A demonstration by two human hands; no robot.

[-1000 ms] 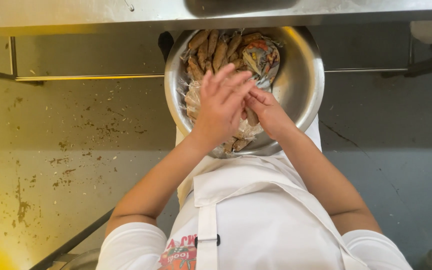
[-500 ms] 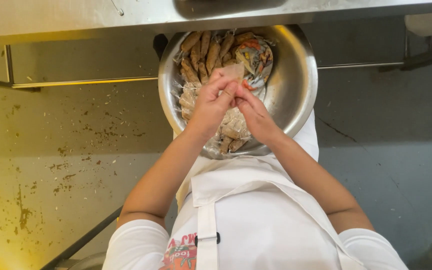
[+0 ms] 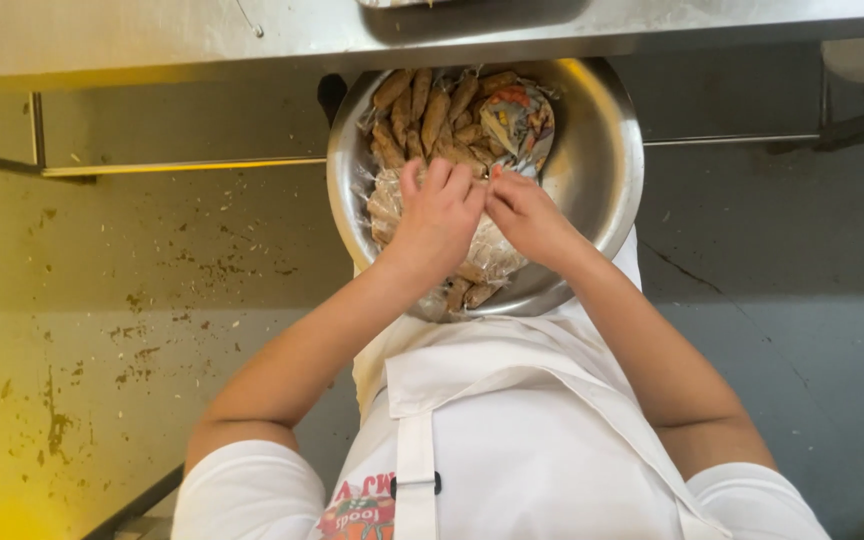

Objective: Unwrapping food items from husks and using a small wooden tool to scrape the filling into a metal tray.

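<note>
Both hands, left hand [image 3: 439, 215] and right hand [image 3: 522, 212], pinched the clear plastic bag [image 3: 482, 255] in the steel bowl [image 3: 602, 190]; tearing gently would have kept the brown pieces [image 3: 422, 115] inside.

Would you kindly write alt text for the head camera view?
Seen from above, a left hand and right hand work at a clear plastic bag of brown finger-shaped pieces in a steel bowl, over a white apron.

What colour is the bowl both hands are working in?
Shiny silver metal bowl; the head view shows it best.
</note>
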